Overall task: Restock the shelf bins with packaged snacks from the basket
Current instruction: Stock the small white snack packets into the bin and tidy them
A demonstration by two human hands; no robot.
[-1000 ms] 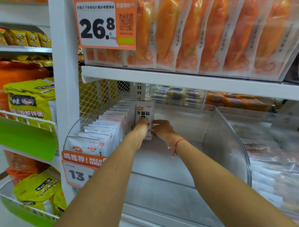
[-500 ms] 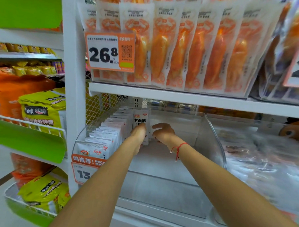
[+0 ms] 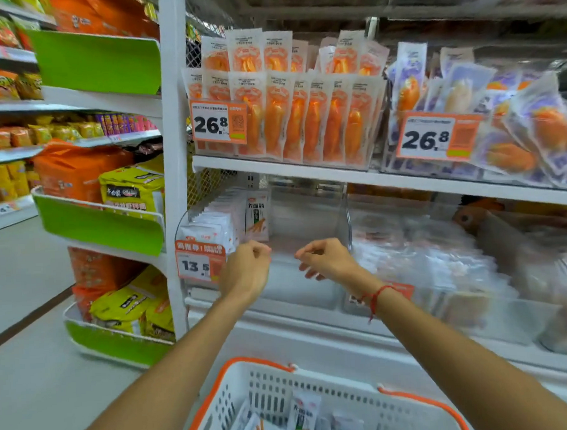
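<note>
I see both hands raised in front of the clear shelf bin [image 3: 346,212], neither one touching it. My left hand [image 3: 245,270] hangs just before the bin's front edge beside the orange price tag [image 3: 199,262] reading 13.5, its fingers [image 3: 261,248] loosely curled and holding nothing. My right hand [image 3: 326,258] sits a little apart to the right, fingers loosely bent and likewise empty, with a red string [image 3: 375,297] round the wrist. Inside the bin, a row of white snack packets [image 3: 216,222] stands on edge along the left wall, and one packet [image 3: 258,216] with dark characters and an orange picture faces outward at the row's right end; the remaining part of the bin floor to its right is bare. Below, close to me, the white basket [image 3: 238,399] with orange handles holds more packets [image 3: 302,415] of the same kind, lying loose at its bottom. On the shelf above the bin, orange packaged snacks [image 3: 304,123] stand upright behind a 26.8 tag [image 3: 218,123]. The bin to the right is blurred, so I cannot make out its contents.
</note>
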